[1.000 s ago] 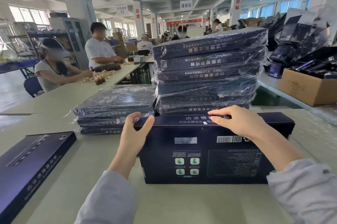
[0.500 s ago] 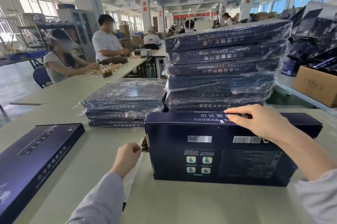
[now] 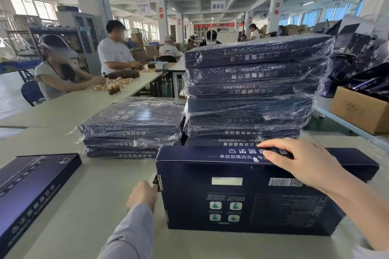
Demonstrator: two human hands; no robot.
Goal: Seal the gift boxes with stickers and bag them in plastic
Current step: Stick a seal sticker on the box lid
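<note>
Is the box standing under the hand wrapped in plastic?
No, the standing box under the right hand is bare cardboard, while the stacked boxes behind it are in shiny plastic.

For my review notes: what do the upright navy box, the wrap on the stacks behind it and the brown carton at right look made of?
The upright navy box looks like matte printed paperboard: crisp folded edges, flat print. The wrap is thin, glossy clear plastic film; it wrinkles and glints. The brown carton is probably corrugated cardboard, plain and dull.
</note>
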